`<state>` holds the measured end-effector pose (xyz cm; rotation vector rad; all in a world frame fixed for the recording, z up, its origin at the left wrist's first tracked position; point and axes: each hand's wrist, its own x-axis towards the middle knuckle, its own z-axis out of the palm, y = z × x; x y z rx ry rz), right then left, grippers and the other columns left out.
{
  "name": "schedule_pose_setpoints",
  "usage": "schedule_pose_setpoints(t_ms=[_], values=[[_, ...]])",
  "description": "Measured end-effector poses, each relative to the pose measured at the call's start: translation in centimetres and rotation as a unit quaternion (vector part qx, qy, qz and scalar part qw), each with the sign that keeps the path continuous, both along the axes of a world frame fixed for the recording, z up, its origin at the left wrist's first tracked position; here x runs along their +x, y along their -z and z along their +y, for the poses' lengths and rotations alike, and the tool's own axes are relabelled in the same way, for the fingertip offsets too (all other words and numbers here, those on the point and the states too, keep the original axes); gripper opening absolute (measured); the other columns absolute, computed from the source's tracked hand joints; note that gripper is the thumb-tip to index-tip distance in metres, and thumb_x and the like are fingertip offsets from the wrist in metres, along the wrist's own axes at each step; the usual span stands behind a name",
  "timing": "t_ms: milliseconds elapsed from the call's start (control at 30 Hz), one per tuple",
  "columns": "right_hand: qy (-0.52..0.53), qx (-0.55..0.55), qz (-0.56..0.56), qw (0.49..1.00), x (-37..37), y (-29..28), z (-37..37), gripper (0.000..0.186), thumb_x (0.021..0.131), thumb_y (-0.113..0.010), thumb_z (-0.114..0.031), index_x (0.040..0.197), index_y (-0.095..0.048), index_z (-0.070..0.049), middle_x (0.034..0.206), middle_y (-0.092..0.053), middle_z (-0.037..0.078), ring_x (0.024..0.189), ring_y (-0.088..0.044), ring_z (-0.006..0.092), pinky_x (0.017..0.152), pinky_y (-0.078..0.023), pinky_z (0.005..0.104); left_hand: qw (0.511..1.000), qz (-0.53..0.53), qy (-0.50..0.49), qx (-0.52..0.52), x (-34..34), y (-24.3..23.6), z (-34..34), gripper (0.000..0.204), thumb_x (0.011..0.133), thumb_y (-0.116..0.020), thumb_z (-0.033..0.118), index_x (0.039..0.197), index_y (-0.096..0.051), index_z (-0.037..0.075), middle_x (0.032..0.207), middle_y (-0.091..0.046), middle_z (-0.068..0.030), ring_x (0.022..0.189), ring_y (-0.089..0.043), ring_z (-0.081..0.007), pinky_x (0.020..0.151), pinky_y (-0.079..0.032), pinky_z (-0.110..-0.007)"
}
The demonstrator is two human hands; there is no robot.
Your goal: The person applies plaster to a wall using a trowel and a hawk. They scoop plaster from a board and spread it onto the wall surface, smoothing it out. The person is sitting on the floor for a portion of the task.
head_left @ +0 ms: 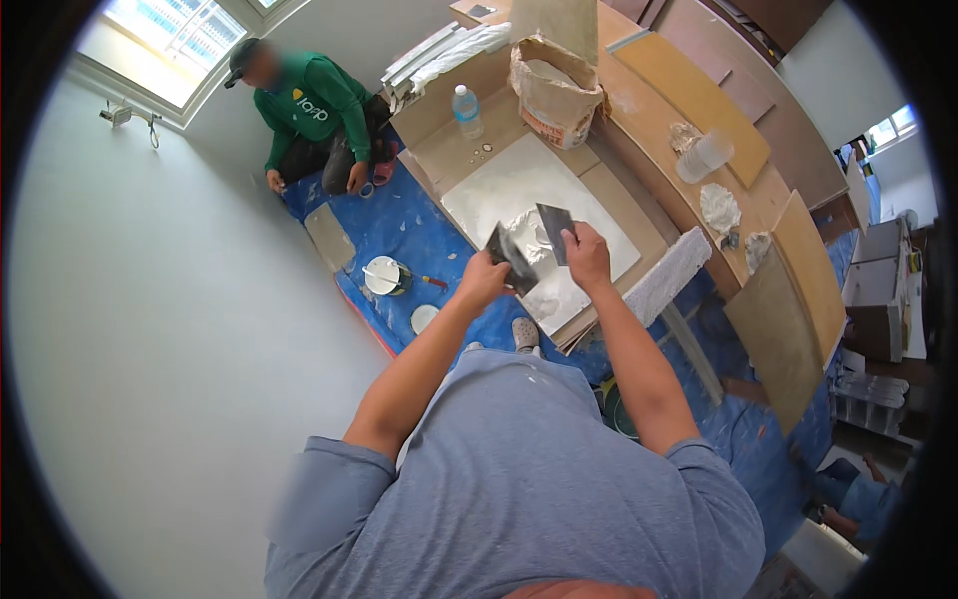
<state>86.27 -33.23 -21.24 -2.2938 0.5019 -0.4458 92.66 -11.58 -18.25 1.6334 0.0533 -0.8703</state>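
Observation:
My left hand is closed on a dark flat putty knife, its blade smeared with white paste. My right hand grips a second putty knife, its dark blade tilted toward the first. Both blades hover close together over a white board, apart from each other. Wet white putty lies in a heap on the board beneath and beyond the blades. The fingers hide both handles.
Behind the board stand a water bottle and a crumpled paper sack. On the blue floor sheet at left is a white-filled bucket. Another person crouches by the wall. Wooden panels and a plastic container lie right.

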Motion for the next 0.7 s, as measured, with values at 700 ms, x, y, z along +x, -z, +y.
schedule_pose_setpoints(t_ms=[700], values=[[-0.178, 0.729, 0.090, 0.655, -5.1, -9.4, 3.2, 0.040, 0.105, -0.055, -0.041, 0.128, -0.060, -0.008, 0.105, -0.069, 0.001, 0.083, -0.066, 0.0098, 0.076, -0.057, 0.0287, 0.898, 0.215, -0.193, -0.332, -1.7, -12.8, 1.8, 0.028, 0.099, -0.068, 0.029, 0.112, -0.066, 0.005, 0.096, -0.073, -0.0044, 0.082, -0.071, -0.0122, 0.074, -0.058, -0.027]])
